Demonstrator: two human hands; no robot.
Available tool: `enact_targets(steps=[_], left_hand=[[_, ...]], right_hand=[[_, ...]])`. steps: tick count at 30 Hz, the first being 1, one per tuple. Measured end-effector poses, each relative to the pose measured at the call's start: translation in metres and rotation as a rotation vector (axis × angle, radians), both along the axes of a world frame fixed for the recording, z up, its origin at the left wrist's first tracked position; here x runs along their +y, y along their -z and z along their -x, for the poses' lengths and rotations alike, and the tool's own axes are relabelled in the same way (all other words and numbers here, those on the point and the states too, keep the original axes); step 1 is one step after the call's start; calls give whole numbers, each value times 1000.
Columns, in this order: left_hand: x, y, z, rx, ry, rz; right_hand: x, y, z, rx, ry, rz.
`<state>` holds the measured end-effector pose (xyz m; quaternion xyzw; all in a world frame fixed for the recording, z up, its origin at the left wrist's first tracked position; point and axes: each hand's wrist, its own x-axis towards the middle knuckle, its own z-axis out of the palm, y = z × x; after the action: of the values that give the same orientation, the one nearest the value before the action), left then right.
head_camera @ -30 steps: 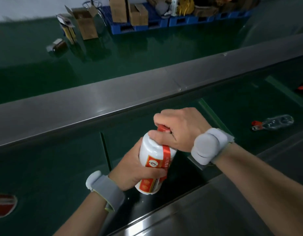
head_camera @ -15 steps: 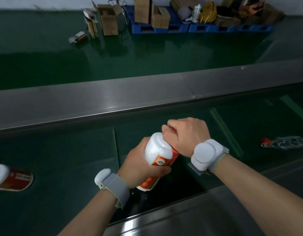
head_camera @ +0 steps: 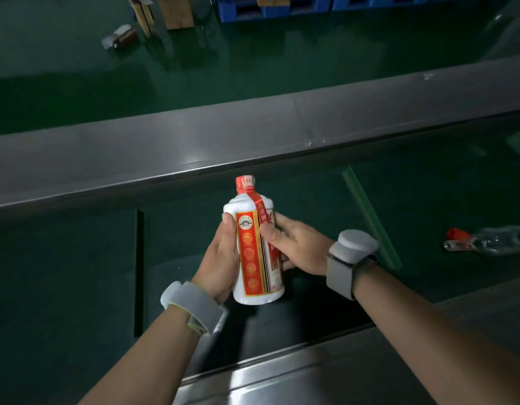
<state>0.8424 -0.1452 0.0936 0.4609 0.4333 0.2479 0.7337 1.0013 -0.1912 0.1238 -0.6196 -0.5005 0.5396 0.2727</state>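
A white bottle (head_camera: 254, 285) with a red-and-gold label and a red cap is held upright above the dark green conveyor belt (head_camera: 63, 273). My left hand (head_camera: 221, 261) grips its left side, thumb near the shoulder. My right hand (head_camera: 296, 247) grips the right side, thumb pressed on the label. The red cap and a red strip running down from it are uncovered. Both wrists carry grey bands.
A clear plastic bottle (head_camera: 492, 242) with a red cap lies on the belt at right. Steel rails run along the far side (head_camera: 194, 141) and near side (head_camera: 326, 372) of the belt. Cardboard boxes (head_camera: 175, 10) and blue pallets (head_camera: 267, 8) stand on the green floor beyond.
My right hand came off the bottle's cap and moved down to its side. The bottle went from tilted to upright with its label facing me. The camera view tilted downward.
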Motion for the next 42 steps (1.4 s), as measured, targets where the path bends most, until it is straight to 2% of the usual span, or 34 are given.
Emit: enact_targets(steps=[3, 6, 11, 14, 16, 18, 25, 36, 42], left_hand=[[5, 10, -8, 45, -19, 89], [14, 21, -3, 94, -65, 97], [29, 34, 11, 2, -21, -29], [44, 41, 18, -22, 57, -74], [55, 46, 20, 38, 112, -132], [62, 53, 20, 120, 143, -207], [77, 84, 26, 324, 218, -427], [76, 119, 39, 374, 255, -432], [73, 129, 39, 401, 243, -434]], right_hand=[[7, 13, -12, -2, -13, -22], [18, 29, -13, 120, 2, 22], [46, 41, -4, 238, -37, -19], [59, 51, -5, 97, -114, -110], [64, 61, -5, -80, -106, -114], [67, 74, -3, -156, -101, -124], [76, 115, -2, -211, -73, -121], [79, 158, 5, -355, -204, -66], [78, 173, 3, -369, -193, -55]])
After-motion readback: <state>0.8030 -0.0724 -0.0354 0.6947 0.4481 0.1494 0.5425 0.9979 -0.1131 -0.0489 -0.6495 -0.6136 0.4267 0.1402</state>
